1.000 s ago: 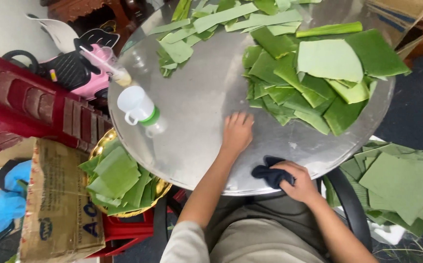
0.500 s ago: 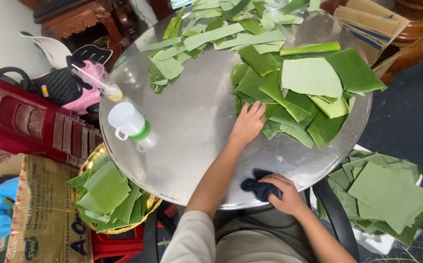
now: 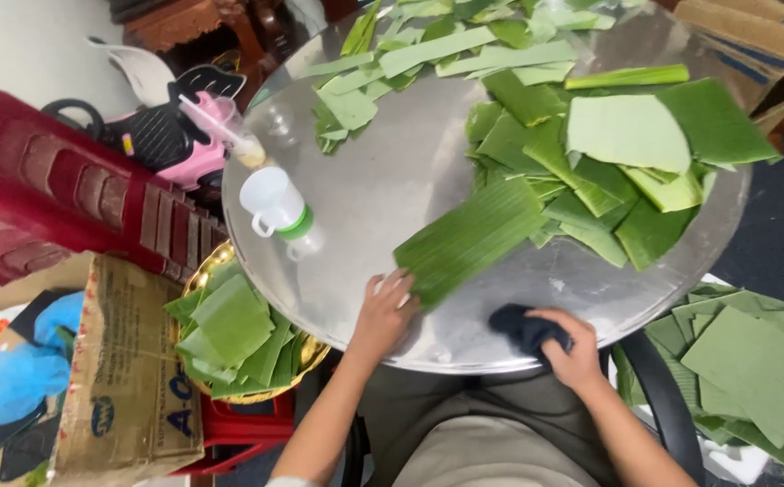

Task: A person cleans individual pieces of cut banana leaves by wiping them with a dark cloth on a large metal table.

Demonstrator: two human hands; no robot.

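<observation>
Your left hand (image 3: 383, 311) pinches the banana leaf strip (image 3: 470, 239) at its near end, leaf flat on the bench (image 3: 392, 189) centre. Right hand (image 3: 572, 352) closed on dark cloth (image 3: 522, 326), 5 o'clock edge.

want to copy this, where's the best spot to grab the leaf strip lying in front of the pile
Take the leaf strip by its near, lower-left end, coming from the table edge, as the left hand does. It lies flat and slants up toward the leaf pile, so only that end sits free over bare metal. The right hand holds a dark cloth.
</observation>
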